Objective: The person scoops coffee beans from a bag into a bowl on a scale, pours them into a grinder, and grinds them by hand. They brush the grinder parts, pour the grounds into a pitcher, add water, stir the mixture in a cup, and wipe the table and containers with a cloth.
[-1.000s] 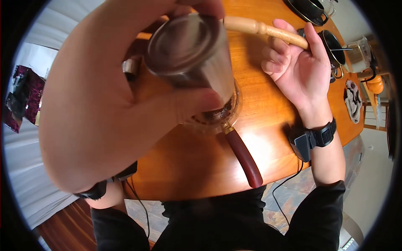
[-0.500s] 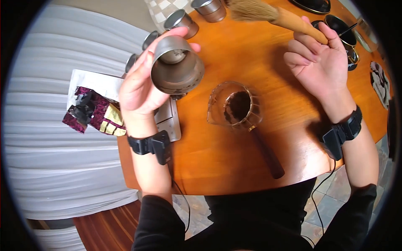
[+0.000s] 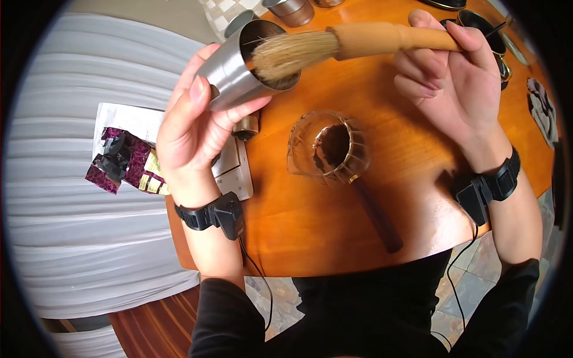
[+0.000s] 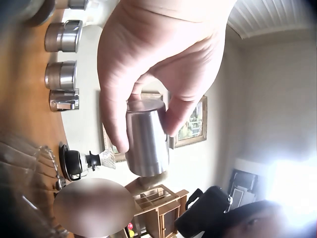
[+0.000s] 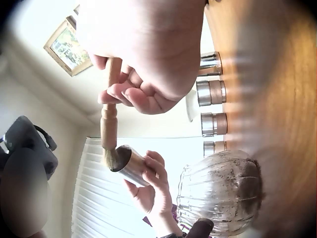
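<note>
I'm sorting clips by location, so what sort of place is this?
Most likely a room in a home, perhaps a dining area: there is a wooden table, a long pale curtain and a framed picture.

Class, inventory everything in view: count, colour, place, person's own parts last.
Table: one, orange, centre
Metal cup: one, silver, above table
Brush: one, tan, bristles at metal cup's mouth
Glass pot: one, clear, on table
Canisters: at least four, silver, on table
Drinking cup: at least one, black, on table
Bag: one, purple and gold, far left
Cloth: one, grey, table's right edge
Curtain: one, white, left
Wrist cameras: two, black, both wrists
Left hand: one, bare, gripping metal cup
Right hand: one, bare, holding brush
</note>
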The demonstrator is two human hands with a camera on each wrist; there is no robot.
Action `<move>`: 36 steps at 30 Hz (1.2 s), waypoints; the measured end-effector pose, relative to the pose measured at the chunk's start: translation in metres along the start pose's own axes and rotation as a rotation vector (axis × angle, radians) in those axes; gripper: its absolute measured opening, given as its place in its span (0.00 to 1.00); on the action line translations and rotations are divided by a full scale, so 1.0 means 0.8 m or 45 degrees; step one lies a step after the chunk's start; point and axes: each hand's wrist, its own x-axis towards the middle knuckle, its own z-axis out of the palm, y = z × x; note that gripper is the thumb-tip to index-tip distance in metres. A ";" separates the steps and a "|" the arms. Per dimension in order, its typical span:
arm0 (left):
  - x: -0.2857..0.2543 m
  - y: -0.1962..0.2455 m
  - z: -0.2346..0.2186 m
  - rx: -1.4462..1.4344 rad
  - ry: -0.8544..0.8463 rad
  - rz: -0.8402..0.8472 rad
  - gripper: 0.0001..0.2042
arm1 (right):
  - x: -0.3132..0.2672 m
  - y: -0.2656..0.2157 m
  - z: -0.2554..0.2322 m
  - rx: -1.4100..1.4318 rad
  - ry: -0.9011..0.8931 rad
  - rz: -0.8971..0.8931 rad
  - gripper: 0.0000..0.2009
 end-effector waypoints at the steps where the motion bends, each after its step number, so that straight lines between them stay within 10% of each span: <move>1: -0.003 0.004 0.004 0.119 0.029 0.033 0.27 | 0.002 0.002 -0.007 0.000 0.005 0.003 0.13; 10: -0.010 0.008 0.075 1.212 0.449 0.039 0.22 | -0.004 0.013 0.012 -0.170 0.233 0.079 0.19; 36: -0.012 -0.002 0.113 1.361 0.551 -0.324 0.13 | 0.001 0.015 -0.003 -0.111 0.172 0.273 0.21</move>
